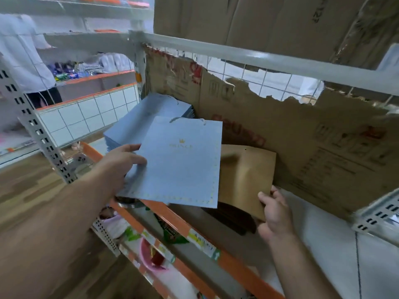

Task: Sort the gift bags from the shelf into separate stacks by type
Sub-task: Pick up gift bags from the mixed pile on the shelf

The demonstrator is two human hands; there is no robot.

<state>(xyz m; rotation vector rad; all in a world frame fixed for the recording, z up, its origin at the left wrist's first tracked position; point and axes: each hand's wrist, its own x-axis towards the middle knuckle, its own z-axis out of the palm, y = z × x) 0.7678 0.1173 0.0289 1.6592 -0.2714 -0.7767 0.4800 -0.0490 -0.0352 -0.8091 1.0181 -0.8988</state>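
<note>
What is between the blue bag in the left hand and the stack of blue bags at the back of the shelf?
Nothing visible. The blue bag, pinched by the left hand, overlaps the front of the blue stack. The brown bag in the right hand lies to the right, off that path.

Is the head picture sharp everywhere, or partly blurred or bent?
Head view: the blue gift bag in the left hand is fairly sharp; the brown bag in the right hand is softer; background shelves at left are smeared; the shelf upright leans from wide-angle distortion.
</note>
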